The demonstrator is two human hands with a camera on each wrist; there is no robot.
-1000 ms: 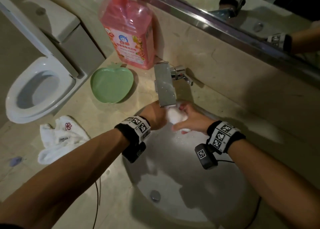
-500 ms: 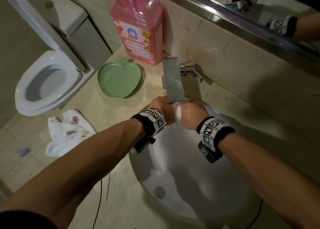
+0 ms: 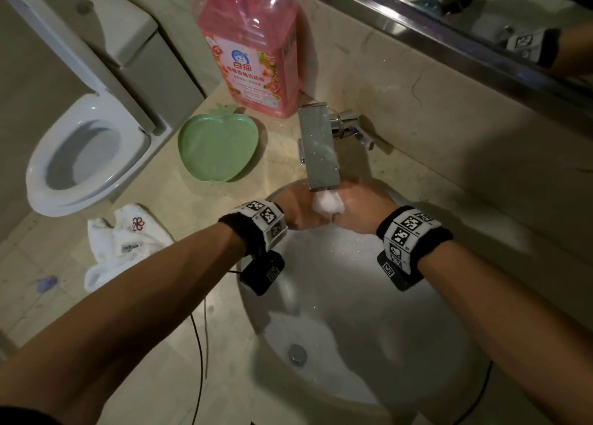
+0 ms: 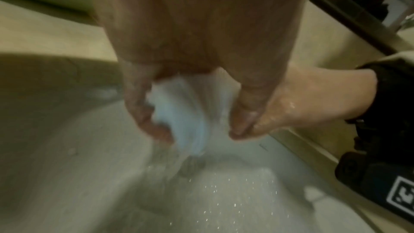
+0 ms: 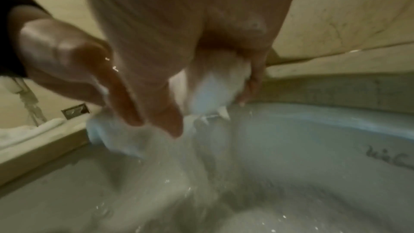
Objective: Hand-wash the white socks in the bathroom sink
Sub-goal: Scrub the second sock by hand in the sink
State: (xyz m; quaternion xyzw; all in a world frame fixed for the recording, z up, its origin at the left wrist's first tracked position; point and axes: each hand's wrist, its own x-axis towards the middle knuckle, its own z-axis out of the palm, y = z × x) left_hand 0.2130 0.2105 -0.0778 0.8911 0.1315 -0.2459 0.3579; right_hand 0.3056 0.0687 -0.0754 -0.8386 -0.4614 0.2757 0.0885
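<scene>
Both my hands are clamped together on one bunched wet white sock (image 3: 328, 203), left hand (image 3: 298, 211) and right hand (image 3: 359, 212) curled round it right under the flat chrome faucet spout (image 3: 319, 150), over the white ceramic sink basin (image 3: 369, 328). Water runs through it. Best approach: knead and squeeze low in the stream, limit splash. Basin holds only suds film. Green apple-shaped dish (image 3: 218, 148) looks empty. Other white socks (image 3: 125, 248) wait on the beige counter. Pink detergent bottle (image 3: 253, 45) mostly full.

"白猫" in red on the pink detergent bottle (image 3: 253, 49) label; smaller print there and on the sock unreadable
</scene>
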